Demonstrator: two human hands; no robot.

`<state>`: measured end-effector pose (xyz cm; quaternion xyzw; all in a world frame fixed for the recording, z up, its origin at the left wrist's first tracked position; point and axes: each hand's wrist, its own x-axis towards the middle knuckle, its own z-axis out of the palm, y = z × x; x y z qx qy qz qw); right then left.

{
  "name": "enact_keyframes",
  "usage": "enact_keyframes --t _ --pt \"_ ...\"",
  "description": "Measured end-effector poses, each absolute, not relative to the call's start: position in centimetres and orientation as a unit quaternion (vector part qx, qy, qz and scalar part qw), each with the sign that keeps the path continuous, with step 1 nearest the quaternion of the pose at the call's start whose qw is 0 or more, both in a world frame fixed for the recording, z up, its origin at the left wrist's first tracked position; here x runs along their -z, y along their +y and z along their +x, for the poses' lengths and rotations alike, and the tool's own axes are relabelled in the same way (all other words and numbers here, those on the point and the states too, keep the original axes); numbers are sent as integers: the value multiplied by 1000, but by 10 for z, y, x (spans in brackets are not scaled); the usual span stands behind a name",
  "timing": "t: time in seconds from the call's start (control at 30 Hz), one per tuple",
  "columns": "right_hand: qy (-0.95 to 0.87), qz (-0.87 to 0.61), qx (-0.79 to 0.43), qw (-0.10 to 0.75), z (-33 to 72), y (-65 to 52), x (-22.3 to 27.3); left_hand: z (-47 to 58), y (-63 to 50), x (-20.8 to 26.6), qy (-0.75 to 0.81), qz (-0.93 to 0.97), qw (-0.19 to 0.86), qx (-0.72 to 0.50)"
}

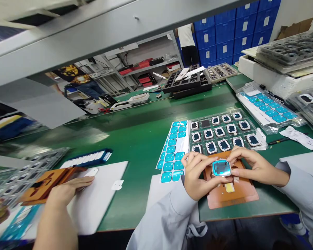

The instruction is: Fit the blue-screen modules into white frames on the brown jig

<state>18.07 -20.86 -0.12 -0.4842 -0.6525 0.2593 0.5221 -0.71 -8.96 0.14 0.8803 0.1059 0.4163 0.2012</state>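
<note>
Both hands are closed around one small rounded-square part (221, 168) with a blue film on its face: my left hand (198, 175) pinches its left edge between thumb and fingertips, and my right hand (253, 165) pinches the right edge, fingers curled over the top. The part sits low over the orange-brown fixture (231, 192) on the green table (135, 135); I cannot tell whether it already rests in the fixture's recess or hovers just above.

What worries me is the film. If my thumbs slide, it could go on skewed or trap a crease, and a fingertip on the face would leave a smudge. Tilting the part as I press could seat it crooked in the fixture.

Just beyond my fingers lies the clear tray (224, 133) of similar parts, close enough that a careless knuckle might jostle the front row. Left of it, the sheet of blue stickers (173, 152) lies touching the tray's edge. Farther right, another sticker sheet in a bag (270, 107) and a slip of paper (299, 137) sit well apart. At my far left, another person's hand (67, 189) rests on white paper (99, 194) beside a second orange fixture (47, 182), clear of my own reach.
</note>
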Motion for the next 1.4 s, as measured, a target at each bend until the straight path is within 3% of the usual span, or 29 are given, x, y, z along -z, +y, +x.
enact_keyframes --t 0.4,0.83,1.27,1.4 --pt "-710 -444 -232 495 182 -206 1 -9 -91 -1 105 875 150 -448" --pt "-642 -485 -285 521 182 -210 5 -9 -90 1 111 884 166 -422" --pt "-714 -424 -196 521 199 -199 12 -5 -81 8 91 894 213 -383" --pt "-742 -434 -83 503 202 -194 9 -2 -80 12 80 901 221 -365"
